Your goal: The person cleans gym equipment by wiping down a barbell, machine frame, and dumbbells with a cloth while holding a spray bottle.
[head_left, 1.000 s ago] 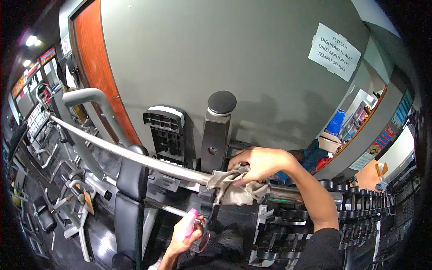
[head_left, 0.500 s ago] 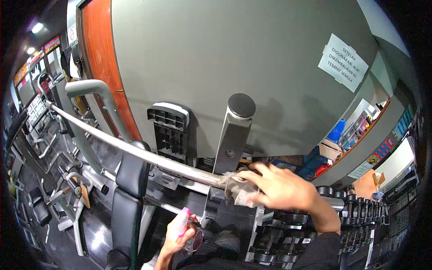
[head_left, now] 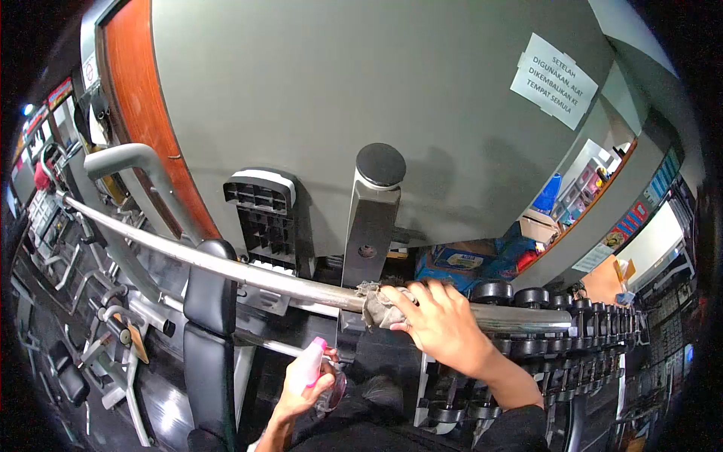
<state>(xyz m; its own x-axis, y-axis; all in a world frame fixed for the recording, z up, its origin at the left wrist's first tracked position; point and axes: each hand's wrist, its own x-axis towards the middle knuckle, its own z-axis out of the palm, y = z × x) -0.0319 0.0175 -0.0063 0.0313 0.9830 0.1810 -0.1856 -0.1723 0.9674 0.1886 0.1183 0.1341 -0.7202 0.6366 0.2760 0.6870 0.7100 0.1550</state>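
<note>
A long metal barbell (head_left: 197, 260) runs across the view from the far left to its thick sleeve (head_left: 523, 319) on the right. Wrapped over the bar near that sleeve is a crumpled grey rag (head_left: 374, 307). My right hand (head_left: 444, 325) grips this rag, fingers curled over the top of the bar. Below the bar, my left hand (head_left: 303, 393) is closed round a spray bottle (head_left: 311, 363) with a pink and white top. Part of the bottle's clear body shows beside the fingers.
A black padded bench (head_left: 209, 369) stands left of my left hand. Behind the bar rises a grey upright post (head_left: 370, 230), with a black plastic step (head_left: 262, 215) against the wall. Racked dumbbells (head_left: 531, 346) fill the right side. A paper sign (head_left: 555, 81) hangs on the wall.
My right hand has lowered and closed more fully over the bar with the rag. The bar's right sleeve now shows beyond it. My left hand still holds the spray bottle. The view has shifted slightly.
</note>
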